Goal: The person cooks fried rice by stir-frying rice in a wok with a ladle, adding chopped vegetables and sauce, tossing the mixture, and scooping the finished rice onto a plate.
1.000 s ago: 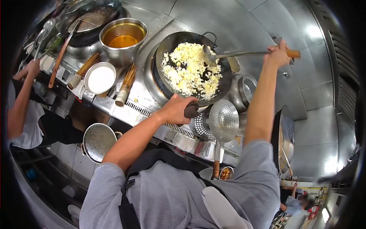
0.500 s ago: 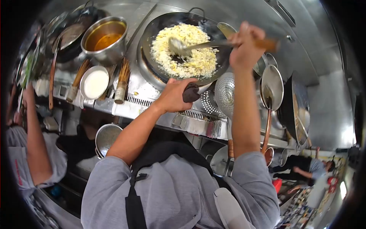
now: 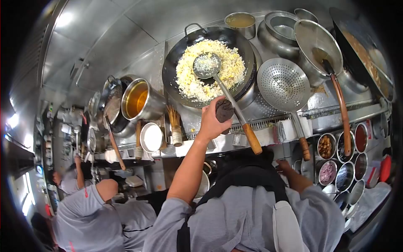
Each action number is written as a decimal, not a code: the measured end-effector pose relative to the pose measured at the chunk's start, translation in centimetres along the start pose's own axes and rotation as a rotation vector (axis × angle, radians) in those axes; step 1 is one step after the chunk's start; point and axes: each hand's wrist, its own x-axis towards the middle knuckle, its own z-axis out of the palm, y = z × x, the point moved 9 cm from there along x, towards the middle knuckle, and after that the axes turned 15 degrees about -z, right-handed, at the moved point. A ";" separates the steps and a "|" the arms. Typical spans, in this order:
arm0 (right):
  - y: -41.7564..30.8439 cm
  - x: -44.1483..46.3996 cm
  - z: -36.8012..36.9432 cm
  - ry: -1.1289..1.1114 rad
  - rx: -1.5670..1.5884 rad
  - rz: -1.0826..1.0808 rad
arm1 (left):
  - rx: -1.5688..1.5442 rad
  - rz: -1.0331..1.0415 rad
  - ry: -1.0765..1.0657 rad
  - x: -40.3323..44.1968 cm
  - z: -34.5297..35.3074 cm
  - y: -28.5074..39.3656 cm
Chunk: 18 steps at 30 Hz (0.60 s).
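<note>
A black wok point(image 3: 171, 86) holds fried rice point(image 3: 233, 67) with yellow egg bits. My left hand point(image 3: 213, 122) is closed round a dark folded cloth point(image 3: 224, 111) at the wok's near rim; whatever part of the wok lies under the cloth is hidden. A steel ladle point(image 3: 207, 65) lies in the rice with some rice in its bowl. Its wooden handle point(image 3: 252, 138) slants out over the rim, just right of my left hand, with no hand on it. My right hand point(image 3: 286, 168) is low by my waist, away from the ladle, its fingers too dark and small to read.
Right of the wok lie a perforated skimmer point(image 3: 283, 84) and a mesh strainer point(image 3: 318, 46). To the left stand a pot of amber liquid point(image 3: 153, 101), a white bowl point(image 3: 151, 137) and bamboo brushes point(image 3: 174, 126). Ingredient tins point(image 3: 327, 172) sit low right. A co-worker point(image 3: 92, 214) stands at left.
My right hand has let go of the ladle and dropped to my waist. The ladle now rests in the wok. My left hand stays at the cloth; the view has turned.
</note>
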 end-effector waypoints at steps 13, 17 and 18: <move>-3.4 11.5 2.9 0.029 0.059 0.132 | -0.131 -0.171 0.074 -4.9 0.3 -1.2; -1.5 13.0 3.7 -0.098 0.096 0.151 | -0.121 -0.143 0.068 -5.4 0.8 -1.4; -1.7 12.7 3.3 -0.095 0.093 0.139 | -0.106 -0.136 0.075 -5.4 0.9 -1.4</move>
